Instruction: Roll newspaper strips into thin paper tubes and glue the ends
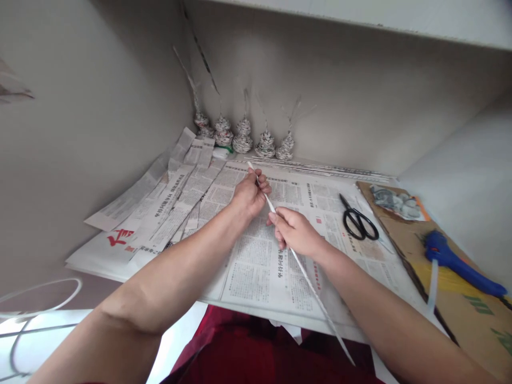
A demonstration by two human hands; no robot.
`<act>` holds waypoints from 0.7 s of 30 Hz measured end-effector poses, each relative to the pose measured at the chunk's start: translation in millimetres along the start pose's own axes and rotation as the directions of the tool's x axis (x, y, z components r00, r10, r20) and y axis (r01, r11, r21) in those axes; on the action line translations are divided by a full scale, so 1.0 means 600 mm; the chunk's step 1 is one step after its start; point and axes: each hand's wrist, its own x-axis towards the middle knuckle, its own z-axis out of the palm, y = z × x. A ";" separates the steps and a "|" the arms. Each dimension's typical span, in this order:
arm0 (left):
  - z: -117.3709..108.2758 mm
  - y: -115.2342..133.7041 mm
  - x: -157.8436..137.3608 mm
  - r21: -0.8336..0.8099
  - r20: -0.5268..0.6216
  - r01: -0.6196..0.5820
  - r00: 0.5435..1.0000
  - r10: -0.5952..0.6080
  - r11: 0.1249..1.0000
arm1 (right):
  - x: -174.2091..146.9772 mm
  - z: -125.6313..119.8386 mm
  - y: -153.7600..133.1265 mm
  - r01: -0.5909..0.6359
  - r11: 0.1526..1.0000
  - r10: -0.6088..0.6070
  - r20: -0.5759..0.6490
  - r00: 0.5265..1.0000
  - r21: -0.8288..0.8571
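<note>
A long thin rolled paper stick slants from the middle of the table down past its front edge. My left hand is closed around its upper end, and a short white tip pokes out above the fingers. Just below, my right hand pinches the same stick between thumb and fingers. Under both hands lie newspaper sheets spread over the table. The lower part of the stick hangs free over my red clothing.
Several woven paper gourds stand along the back wall, with paper sticks lying beside them. Cut newspaper strips lie left. Black scissors, cardboard and a blue glue gun lie right. A shelf overhangs the back.
</note>
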 end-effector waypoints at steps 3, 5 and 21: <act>0.000 -0.008 -0.003 0.012 0.018 0.026 0.999 -0.026 1.000 | -0.005 -0.007 0.007 -0.063 0.978 0.050 0.069 0.996 0.200; 0.003 -0.010 -0.007 0.003 0.045 0.057 0.997 -0.057 0.998 | -0.010 -0.015 0.007 -0.161 0.903 0.073 0.227 0.971 0.398; -0.006 -0.029 -0.020 0.317 0.045 0.021 0.998 -0.038 0.948 | -0.006 -0.016 0.012 -0.119 0.838 0.051 0.141 0.989 0.533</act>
